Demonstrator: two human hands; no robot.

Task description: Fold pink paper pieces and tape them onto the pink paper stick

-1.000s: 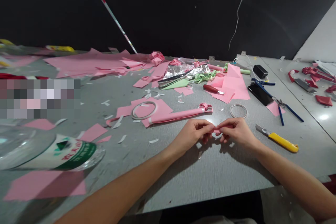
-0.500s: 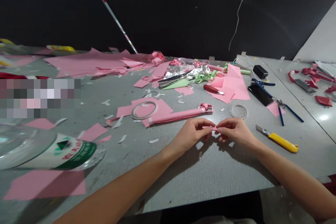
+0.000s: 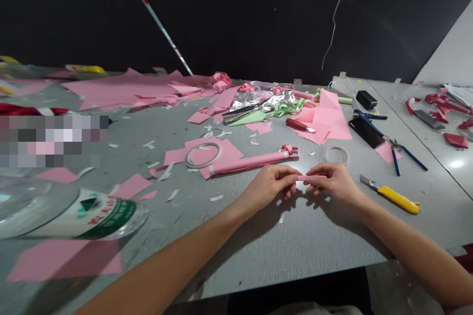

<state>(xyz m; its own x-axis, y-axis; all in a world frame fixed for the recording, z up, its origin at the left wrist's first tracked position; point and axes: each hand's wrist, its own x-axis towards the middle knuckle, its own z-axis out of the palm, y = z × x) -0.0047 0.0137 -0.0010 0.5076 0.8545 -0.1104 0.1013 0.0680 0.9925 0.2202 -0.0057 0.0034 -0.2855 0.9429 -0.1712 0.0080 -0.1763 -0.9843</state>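
Observation:
Between my two hands, just above the grey table, stretches a small narrow strip of pink paper (image 3: pixel 303 178). My left hand (image 3: pixel 275 182) pinches its left end between thumb and fingers. On the other side, my right hand (image 3: pixel 330 183) grips the right end, and part of the strip shows above the thumb. Behind my hands lies a long rolled pink paper tube (image 3: pixel 251 161) with a small pink loop at its right end. A thin roll of tape (image 3: pixel 336 156) rests just beyond my right hand.
A yellow utility knife (image 3: pixel 397 199) lies at right, its blade out. Behind it are pliers (image 3: pixel 397 150) and a black phone (image 3: pixel 366 132). A red-handled knife (image 3: pixel 300 125) sits near pink sheets (image 3: pixel 332 115). A plastic bottle (image 3: pixel 99 214) lies at left. Another tape ring (image 3: pixel 187 157) rests left of centre.
My hands have shifted slightly, and more of the pink strip now shows between them and over my right fingers. The things on the table have stayed where they were.

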